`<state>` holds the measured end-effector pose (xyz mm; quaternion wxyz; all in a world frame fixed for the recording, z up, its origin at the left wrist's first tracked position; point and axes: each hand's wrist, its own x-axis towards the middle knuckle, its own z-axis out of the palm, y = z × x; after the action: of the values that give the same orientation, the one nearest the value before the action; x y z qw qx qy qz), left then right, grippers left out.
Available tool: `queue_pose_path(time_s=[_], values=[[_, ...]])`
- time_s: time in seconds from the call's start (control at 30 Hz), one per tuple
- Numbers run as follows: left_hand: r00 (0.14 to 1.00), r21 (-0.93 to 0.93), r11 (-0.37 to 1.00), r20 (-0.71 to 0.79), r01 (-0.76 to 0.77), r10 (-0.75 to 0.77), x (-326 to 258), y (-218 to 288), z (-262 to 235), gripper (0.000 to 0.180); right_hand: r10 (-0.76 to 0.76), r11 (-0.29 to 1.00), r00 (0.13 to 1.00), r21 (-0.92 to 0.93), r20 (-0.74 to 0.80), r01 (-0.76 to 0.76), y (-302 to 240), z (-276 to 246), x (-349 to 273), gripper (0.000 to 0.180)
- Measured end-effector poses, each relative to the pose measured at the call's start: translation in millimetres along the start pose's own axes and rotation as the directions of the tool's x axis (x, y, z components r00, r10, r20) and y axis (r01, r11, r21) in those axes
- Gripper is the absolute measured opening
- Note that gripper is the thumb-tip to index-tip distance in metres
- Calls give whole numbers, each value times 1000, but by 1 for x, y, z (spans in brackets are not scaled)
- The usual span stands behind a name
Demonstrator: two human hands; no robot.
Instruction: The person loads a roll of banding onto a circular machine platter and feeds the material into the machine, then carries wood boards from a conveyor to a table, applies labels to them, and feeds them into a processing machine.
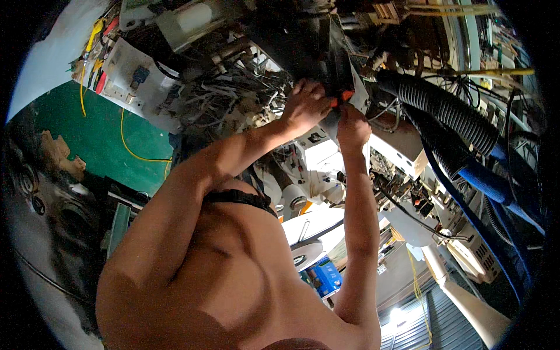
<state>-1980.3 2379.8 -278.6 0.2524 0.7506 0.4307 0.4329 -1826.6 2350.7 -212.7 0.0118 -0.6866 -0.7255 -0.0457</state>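
Note:
Both arms reach up to a dark metal panel (332, 49) on a machine. A small orange-red and black piece (346, 95) shows between my hands; its kind cannot be made out. My right hand (353, 127) is closed around its lower end, with the fingers bunched. From the left, my left hand (305, 106) comes in with curled fingers, and its fingertips press against the same piece's left side. The panel's shadow hides part of the left fingers. Just below my hands is a brightly lit white machine part (322, 160).
A heap of pale shredded scraps (233, 96) lies left of my hands. Thick black ribbed hoses (449, 111) and blue hoses (501, 189) run along the right. Hand tools (96, 44) lie at the far left, above a green surface (105, 131). A blue crate (326, 277) stands lower down.

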Motion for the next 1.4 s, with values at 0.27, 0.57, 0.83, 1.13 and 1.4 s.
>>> queue_pose_path(time_s=[0.27, 0.57, 0.83, 1.13, 1.4], values=[[990, -186, 974, -28, 129, -137, -10, -1, 15, 16, 255, 957, 962, -164, 100, -237, -45, 25, 71, 15], [993, -223, 970, -31, 102, -111, -17, 0, 23, 18, 252, 967, 961, -71, 111, -245, -39, 17, 73, 21], [997, -111, 994, 72, 2, 6, -25, 4, 17, 35, 63, 990, 992, -117, -106, -75, -52, 19, 86, 26], [999, -156, 987, -17, 38, -41, -20, 1, 12, 31, 236, 953, 972, -194, -2, -232, -69, 3, 77, 17], [992, -146, 988, 125, 49, -30, -21, 2, 14, 39, 269, 955, 962, -139, 47, -261, -74, -5, 78, 11]])
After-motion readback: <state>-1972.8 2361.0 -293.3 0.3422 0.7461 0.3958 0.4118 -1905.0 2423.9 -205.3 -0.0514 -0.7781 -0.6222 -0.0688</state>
